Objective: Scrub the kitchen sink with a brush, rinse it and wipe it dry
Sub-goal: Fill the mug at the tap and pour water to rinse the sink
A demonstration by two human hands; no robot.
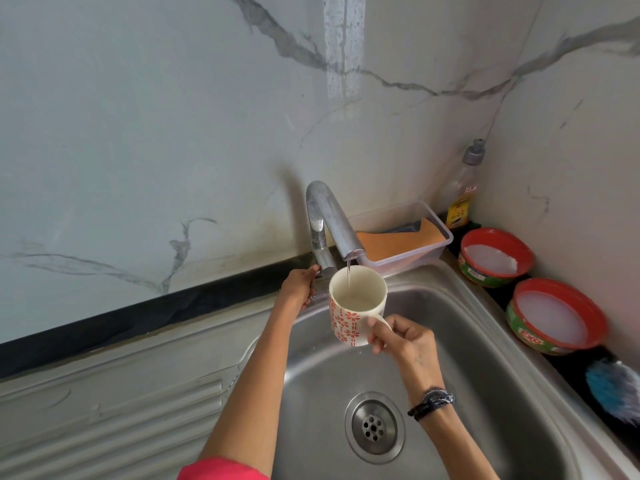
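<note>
Steel sink (485,341) with round drain (374,427) low in the middle, white mug with red flowers (353,306) above it under thin tap (332,223) water, right hand (401,337) fingers closed on mug handle, left hand (298,285) fingers curled on tap lever, two red soap tubs (526,289) on the right

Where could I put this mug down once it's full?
The ribbed drainboard left of the basin is bare. The basin floor around the drain is open too. The right ledge is crowded: tray, bottle, two tubs, brush.
</note>
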